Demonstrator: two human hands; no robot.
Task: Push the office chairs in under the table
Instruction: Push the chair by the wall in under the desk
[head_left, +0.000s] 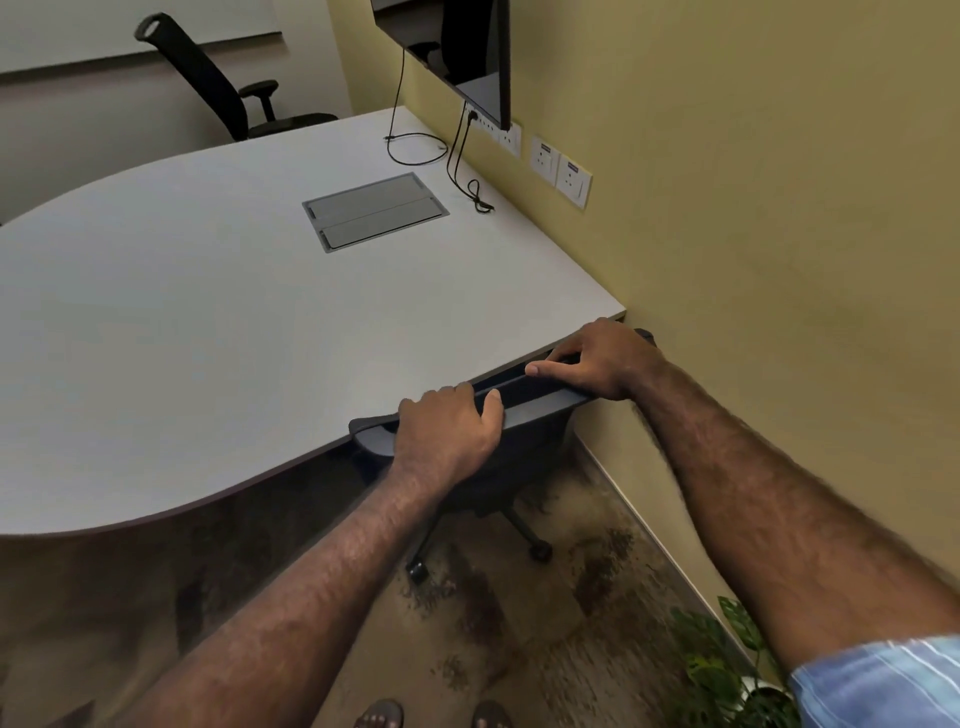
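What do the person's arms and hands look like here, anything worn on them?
Both forearms are bare and hairy. The left hand and right hand show no gloves, rings or watch that can be seen. Only the right arm shows clothing: a short light blue sleeve with thin pale stripes, at the frame's lower right corner. The left arm leaves the frame before any sleeve appears.

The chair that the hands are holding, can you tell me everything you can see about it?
The near chair is black, with a dark mesh-looking back topped by a grey bar. It stands upright at the table edge, beside the yellow wall, its back against the tabletop's rim and its seat hidden beneath. Two legs with castors show on the carpet. The left hand and right hand both grip the top bar.
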